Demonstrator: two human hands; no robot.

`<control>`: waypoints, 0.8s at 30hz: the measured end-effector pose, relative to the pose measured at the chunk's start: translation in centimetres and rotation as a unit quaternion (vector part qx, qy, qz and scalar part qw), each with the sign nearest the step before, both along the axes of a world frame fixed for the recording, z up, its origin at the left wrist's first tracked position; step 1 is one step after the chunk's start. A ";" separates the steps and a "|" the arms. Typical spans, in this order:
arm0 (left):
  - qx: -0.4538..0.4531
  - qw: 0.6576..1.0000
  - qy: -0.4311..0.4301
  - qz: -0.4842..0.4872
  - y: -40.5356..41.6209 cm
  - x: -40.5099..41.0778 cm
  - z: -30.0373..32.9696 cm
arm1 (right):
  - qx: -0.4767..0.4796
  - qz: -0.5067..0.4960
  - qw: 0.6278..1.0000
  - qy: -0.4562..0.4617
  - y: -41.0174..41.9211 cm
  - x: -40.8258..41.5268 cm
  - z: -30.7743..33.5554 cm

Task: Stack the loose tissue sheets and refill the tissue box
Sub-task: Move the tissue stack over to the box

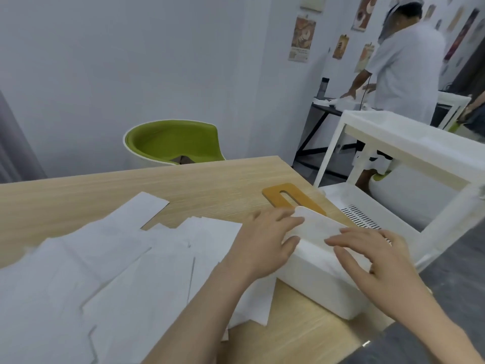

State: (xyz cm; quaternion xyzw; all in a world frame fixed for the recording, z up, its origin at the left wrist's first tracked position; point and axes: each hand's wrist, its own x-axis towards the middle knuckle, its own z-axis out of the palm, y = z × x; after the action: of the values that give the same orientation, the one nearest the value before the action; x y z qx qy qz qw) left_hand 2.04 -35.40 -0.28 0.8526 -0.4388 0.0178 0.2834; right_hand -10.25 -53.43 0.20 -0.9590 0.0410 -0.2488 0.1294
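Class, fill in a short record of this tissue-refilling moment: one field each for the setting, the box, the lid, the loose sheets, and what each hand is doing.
setting: wooden table, green chair behind it
tissue box: white tissue box at the table's right edge, open on top
lid: orange slotted lid lying flat beyond the box
loose sheets: tissue sheets spread over the table's left side
held stack: folded tissue stack at the box opening
left hand: left hand grips the stack's left end
right hand: right hand, fingers straight, pressing on the stack

Soft, even indoor light; faint shadows, slight overall blur, wide-angle bending at edges.
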 end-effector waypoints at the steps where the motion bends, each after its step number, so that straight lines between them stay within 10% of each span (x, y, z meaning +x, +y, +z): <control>1: -0.002 1.000 0.017 0.017 1.4 -0.4 -0.1 | 0.017 0.023 0.999 -0.018 1.1 0.1 0.0; 15: 0.037 0.938 0.110 0.325 23.1 -5.8 -3.6 | 0.156 0.172 0.966 0.111 16.5 3.5 -4.5; 24: 0.009 0.917 0.097 0.387 28.7 -8.7 -5.7 | 0.118 0.100 0.970 0.188 21.8 4.8 -6.2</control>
State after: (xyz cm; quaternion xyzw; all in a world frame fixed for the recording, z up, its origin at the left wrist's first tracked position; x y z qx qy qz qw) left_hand -6.62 -6.68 -6.00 0.9559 -0.0452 0.0390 0.2877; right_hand -5.42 -31.67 -6.01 -0.9658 -0.0025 -0.0429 0.2557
